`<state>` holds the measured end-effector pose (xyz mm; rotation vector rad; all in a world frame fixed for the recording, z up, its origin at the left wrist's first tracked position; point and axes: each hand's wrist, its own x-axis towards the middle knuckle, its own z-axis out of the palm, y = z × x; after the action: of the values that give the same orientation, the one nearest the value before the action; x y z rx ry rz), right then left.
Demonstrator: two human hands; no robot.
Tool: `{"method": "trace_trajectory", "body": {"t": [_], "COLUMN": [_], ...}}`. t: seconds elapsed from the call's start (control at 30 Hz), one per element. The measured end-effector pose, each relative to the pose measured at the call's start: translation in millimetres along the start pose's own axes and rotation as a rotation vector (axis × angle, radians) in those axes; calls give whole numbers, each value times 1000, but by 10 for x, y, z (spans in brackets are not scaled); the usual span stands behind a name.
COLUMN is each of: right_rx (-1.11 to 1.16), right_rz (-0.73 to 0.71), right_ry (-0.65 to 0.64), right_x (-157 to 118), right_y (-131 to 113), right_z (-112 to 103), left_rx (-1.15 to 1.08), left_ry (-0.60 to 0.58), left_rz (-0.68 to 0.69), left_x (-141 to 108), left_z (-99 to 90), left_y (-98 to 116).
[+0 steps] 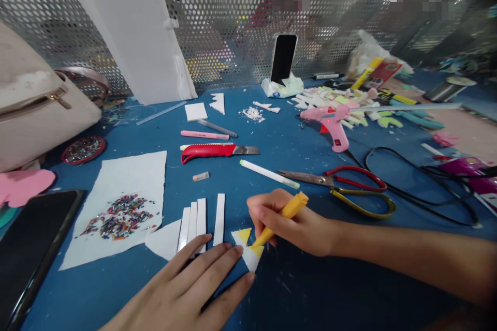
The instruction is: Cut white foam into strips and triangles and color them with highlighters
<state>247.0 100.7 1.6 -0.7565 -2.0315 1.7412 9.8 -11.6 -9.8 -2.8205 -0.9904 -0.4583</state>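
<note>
My right hand [289, 222] grips a yellow marker [285, 214], its tip down on a small white cut piece [252, 257] that is partly coloured yellow. Flat on the table, my left hand [198, 282] has its fingers stretched out, and the fingertips touch the edge of that piece. Just beyond the left fingers lie several narrow white strips [219, 217] and a larger white cut piece [165, 239], partly hidden by the hand. An orange-tinted marker cap [201, 176] rests farther up. Near the right hand lies a white marker with green ends [269, 174].
A red utility knife [209, 152], scissors [330, 180] and a pink glue gun [328, 119] with a black cable lie ahead. Left are a paper sheet [151, 186] with colourful bits, a dark phone [34, 248] and a bag [34, 98]. Another phone [283, 59] stands against the perforated metal screen [233, 10].
</note>
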Motion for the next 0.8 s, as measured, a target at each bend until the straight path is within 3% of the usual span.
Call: {"method": "trace_trajectory", "body": {"t": [0.8], "right_rx": [15], "right_rz": [16], "right_ry": [19], "right_x": [14], "right_y": [6], "right_z": [7], "left_rx": [-4], "left_ry": [6], "left_rz": [4], "left_x": [4], "left_z": [-19], "left_y": [0]}}
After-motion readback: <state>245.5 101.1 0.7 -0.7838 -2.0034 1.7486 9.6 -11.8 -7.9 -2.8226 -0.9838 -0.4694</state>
